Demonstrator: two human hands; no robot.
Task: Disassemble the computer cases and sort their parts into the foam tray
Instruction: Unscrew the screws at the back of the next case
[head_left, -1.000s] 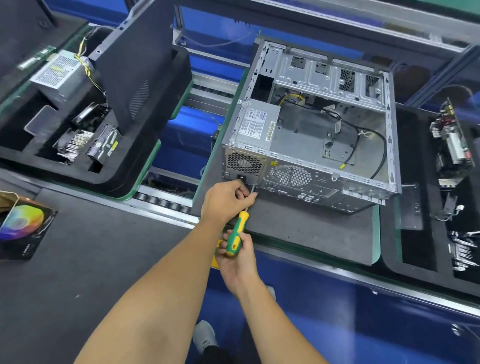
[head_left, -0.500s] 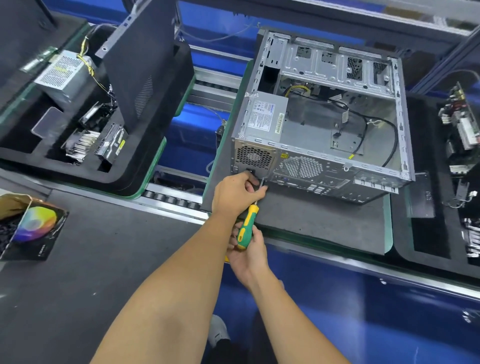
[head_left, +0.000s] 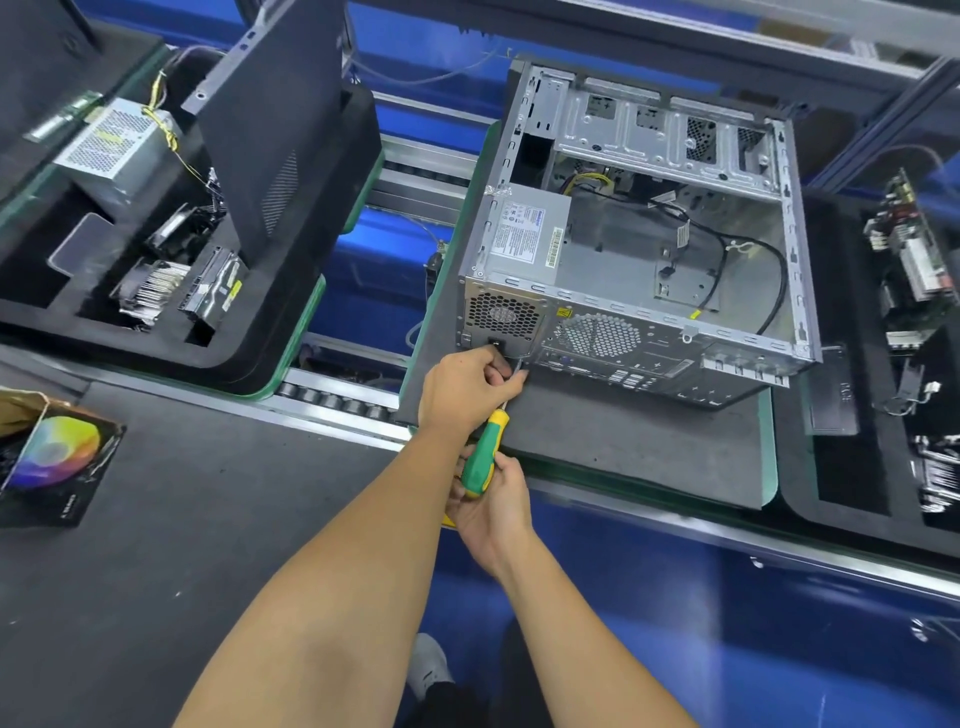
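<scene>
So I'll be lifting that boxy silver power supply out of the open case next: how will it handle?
The boxy silver power supply is a rigid metal box, so probably stiff and heavy for its size. Its yellow and black cables look floppy and may drag or snag inside the open grey metal computer case.

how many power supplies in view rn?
2. One power supply is still mounted in the open case, near-left corner by the screwdriver. The other sits in the left foam tray. The right tray is cut off, so more may be hidden.
</scene>
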